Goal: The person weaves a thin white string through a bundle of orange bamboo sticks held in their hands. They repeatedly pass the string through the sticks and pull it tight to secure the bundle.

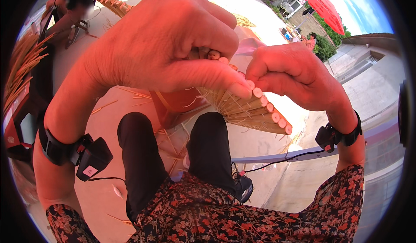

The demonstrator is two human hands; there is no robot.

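Head view: fan-shaped straw bundle (245,113), held beyond the dark-trousered knees (211,128); left hand (173,39) clasps it, thumb (216,75) against round cut ends (264,101); right hand (299,71) pinches at their row, pinched item indistinct.

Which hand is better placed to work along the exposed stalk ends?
Probably the right hand: it's curled beside the round stalk ends, while the left hand is occupied gripping the bundle.

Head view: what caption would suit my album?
The left hand holds a fan of pale stalks, the right hand beside its row of round ends.
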